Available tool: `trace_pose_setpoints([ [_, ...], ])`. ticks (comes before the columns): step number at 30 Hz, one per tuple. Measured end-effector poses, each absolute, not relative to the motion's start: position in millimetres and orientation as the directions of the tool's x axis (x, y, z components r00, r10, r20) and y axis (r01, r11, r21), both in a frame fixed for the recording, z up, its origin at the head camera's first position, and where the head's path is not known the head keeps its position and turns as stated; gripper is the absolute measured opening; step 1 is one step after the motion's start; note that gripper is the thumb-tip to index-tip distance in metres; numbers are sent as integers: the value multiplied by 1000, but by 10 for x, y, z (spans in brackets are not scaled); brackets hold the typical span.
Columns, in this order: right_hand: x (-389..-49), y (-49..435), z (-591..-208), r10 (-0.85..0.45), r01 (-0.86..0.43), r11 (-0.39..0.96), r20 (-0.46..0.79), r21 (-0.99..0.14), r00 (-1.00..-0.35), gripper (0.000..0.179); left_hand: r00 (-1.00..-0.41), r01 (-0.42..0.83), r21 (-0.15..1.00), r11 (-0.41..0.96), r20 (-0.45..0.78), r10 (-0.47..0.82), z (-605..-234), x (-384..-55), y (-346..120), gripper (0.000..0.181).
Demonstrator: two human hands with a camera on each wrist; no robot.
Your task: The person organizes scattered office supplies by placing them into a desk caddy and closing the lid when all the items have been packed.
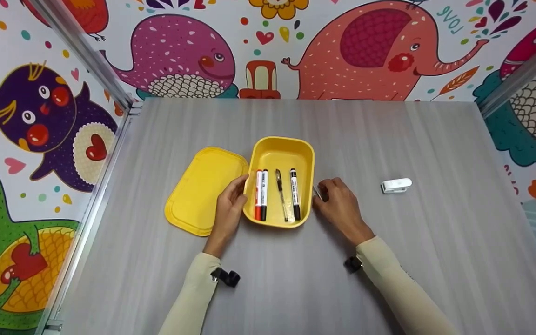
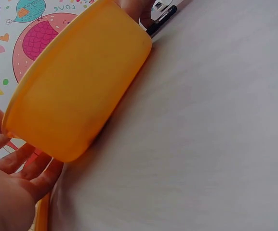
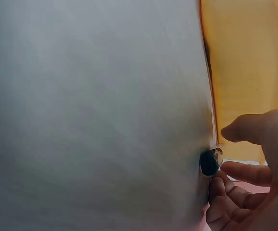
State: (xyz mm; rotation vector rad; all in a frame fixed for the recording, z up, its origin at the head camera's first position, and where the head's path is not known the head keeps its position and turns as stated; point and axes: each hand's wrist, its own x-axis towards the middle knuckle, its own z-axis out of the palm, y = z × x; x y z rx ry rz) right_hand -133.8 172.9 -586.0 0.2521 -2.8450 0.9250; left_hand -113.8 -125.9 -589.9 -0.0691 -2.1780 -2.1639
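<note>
One left hand [image 1: 229, 209], loosely spread, touching yellow box [image 1: 283, 156].

Read LOVE in mirror-reversed letters [image 1: 450, 20] on far wall [image 1: 328, 42], right side, above printed elephant's trunk [image 1: 454, 68]. Noted fine print on white barrels of markers [image 1: 294, 190]; too small to read.

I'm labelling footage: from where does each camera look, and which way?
Head: on the head, facing forward and down at the table and yellow box; left grip, right grip and both sleeves show.
Left wrist: on that wrist, facing the box's outside; left grip lower left, right grip partly at top.
Right wrist: on that wrist, facing the table and box; right grip lower right.
Both wrist views share the box and right grip.
</note>
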Motion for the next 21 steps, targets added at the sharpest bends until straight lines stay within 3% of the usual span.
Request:
trace_pose_setpoints([
  [13, -1319, 1754, -5837, -124, -184, 833, 147, -522, -981, 8, -997, 75, 997, -4, 75, -21, -5897, -1151, -1248, 53],
  [21, -1309, 1852, -5812, -72, -155, 811, 168, -564, -983, 8, -998, 67, 998, 6, 67, -18, -5902, -1148, -1257, 52],
])
